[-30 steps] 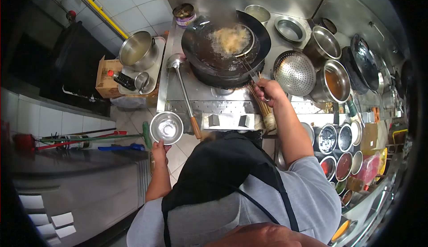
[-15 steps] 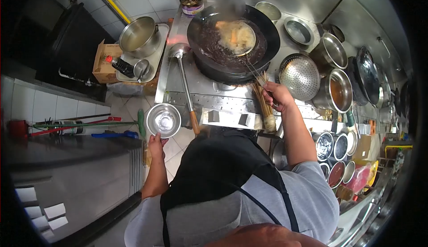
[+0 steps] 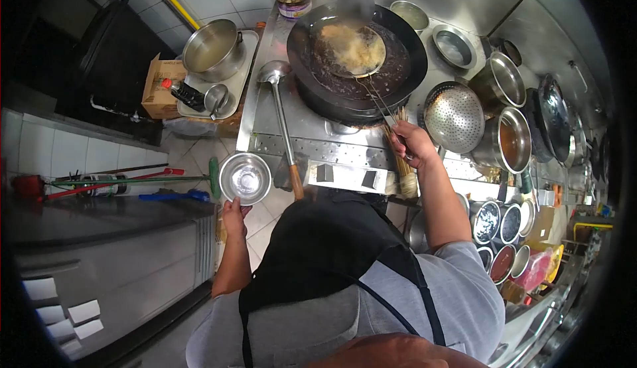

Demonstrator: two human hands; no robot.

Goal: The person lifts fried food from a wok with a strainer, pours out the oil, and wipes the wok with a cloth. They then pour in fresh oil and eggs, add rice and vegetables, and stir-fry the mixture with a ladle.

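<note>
My left hand [image 3: 235, 217] grips the near rim of a metal bowl [image 3: 245, 179], which looks empty. My right hand [image 3: 413, 144] is closed round the handle of a wire strainer [image 3: 375, 94]. The strainer's round head lies in a black wok [image 3: 410, 82] of dark, bubbling liquid, with golden, foaming food in it. Left of the wok, a long ladle [image 3: 284, 126] with a wooden handle rests on the steel stove. A bundle of thin sticks [image 3: 406, 181] stands beside and under my right hand.
A perforated colander [image 3: 454, 117] and metal pots [image 3: 509, 139] stand right of the wok. An open can [image 3: 293, 3] is behind it at the left. A tray [image 3: 246, 69] holds a pot [image 3: 213, 51] and a dark bottle [image 3: 186, 94]. Several small containers [image 3: 485, 220] sit at the right.
The strainer's head has shifted slightly within the wok, and the foam around the food looks different. The view has moved a little. Both hands keep their holds.
</note>
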